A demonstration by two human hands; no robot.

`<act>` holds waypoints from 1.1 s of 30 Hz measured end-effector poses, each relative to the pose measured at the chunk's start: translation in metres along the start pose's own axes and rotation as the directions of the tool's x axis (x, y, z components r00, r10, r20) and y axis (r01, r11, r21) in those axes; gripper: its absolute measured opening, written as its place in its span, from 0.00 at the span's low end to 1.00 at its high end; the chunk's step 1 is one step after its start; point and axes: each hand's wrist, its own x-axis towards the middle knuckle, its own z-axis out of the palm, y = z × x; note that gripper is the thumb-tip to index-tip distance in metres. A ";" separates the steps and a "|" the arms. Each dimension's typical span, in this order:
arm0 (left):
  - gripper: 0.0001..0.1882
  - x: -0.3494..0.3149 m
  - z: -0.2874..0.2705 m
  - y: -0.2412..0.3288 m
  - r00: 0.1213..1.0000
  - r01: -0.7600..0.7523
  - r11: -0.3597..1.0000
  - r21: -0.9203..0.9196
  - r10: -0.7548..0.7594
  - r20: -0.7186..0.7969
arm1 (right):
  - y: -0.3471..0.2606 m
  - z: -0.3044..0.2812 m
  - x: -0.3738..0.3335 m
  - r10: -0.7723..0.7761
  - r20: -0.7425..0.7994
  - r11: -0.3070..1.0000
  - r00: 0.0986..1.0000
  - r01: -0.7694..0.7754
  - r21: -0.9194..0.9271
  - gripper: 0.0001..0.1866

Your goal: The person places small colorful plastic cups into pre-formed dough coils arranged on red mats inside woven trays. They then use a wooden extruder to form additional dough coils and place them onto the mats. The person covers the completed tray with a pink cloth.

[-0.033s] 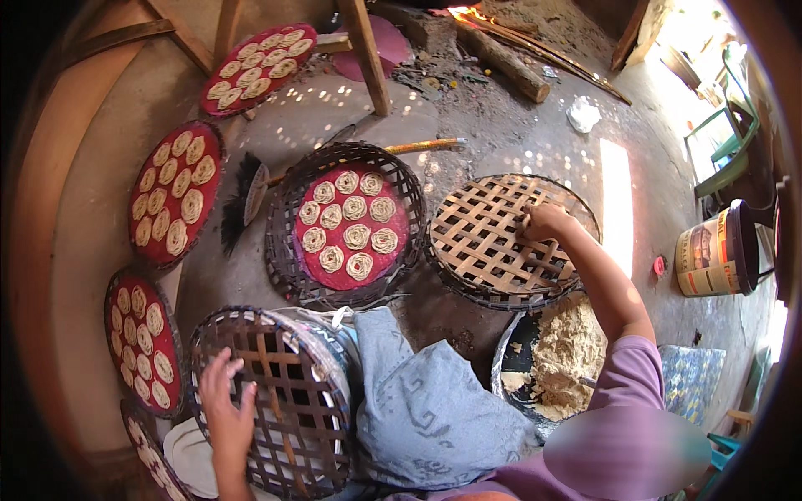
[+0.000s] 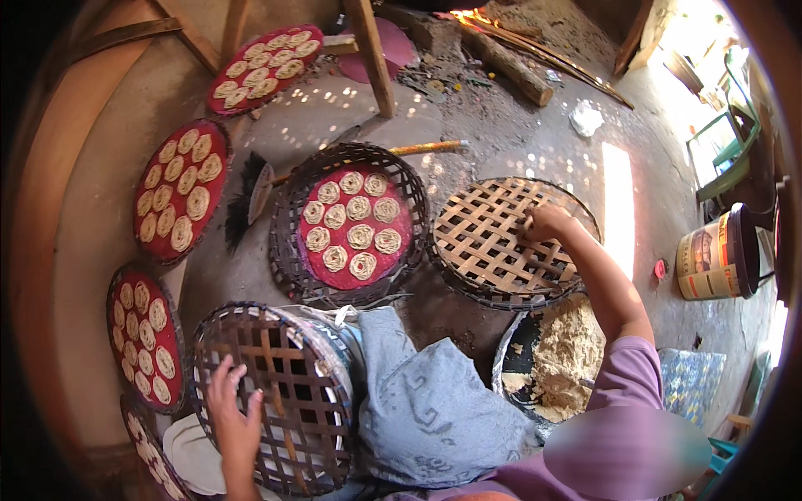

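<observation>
My left hand (image 2: 234, 413), fingers spread, is against the open weave of a dark basket (image 2: 288, 401) tilted at the lower left. My right hand (image 2: 547, 224) is curled closed over the lattice of a round light-brown woven bamboo tray (image 2: 476, 238); what its fingertips pinch is hidden. Left of that tray stands a deep dark woven basket (image 2: 284, 259). Inside lies a red round sheet (image 2: 330, 217) with several coiled noodle nests (image 2: 360, 236). A grey-blue patterned cloth (image 2: 443, 417) covers my lap.
More red trays of noodle nests (image 2: 182, 188) lean along the left wall. A basin of crumbly beige dough (image 2: 564, 359) sits below my right arm. A black brush (image 2: 249, 200), a burning wood fire (image 2: 472, 17), a log (image 2: 510, 63), a bucket (image 2: 706, 259) and a green chair (image 2: 727, 159) stand around.
The view has shifted slightly, so the trays on the left appear a little further right. Both hands keep almost the same pose and place.
</observation>
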 end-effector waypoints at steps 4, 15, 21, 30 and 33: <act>0.26 -0.057 0.028 -0.036 0.996 0.036 0.999 0.019 -0.034 -0.083 | 0.005 -0.049 -0.015 0.064 -0.051 0.979 0.997 -0.072 -0.189 0.21; 0.26 -0.065 0.034 -0.038 0.993 0.031 0.997 0.069 -0.022 -0.117 | -0.201 -0.103 0.020 -0.168 -0.590 0.985 0.789 0.118 -0.123 0.37; 0.26 -0.062 0.030 -0.040 0.996 0.032 0.998 0.062 -0.027 -0.083 | -0.351 -0.038 0.116 -0.394 -0.604 0.917 0.693 0.341 -0.208 0.39; 0.28 -0.056 0.021 -0.042 0.997 0.022 1.000 0.019 -0.021 -0.072 | -0.365 0.019 0.142 -0.405 -0.444 0.911 0.799 0.393 -0.124 0.25; 0.28 -0.055 0.021 -0.041 0.997 0.021 0.999 0.024 -0.019 -0.069 | -0.363 0.019 0.148 -0.402 -0.398 0.913 0.825 0.392 -0.109 0.23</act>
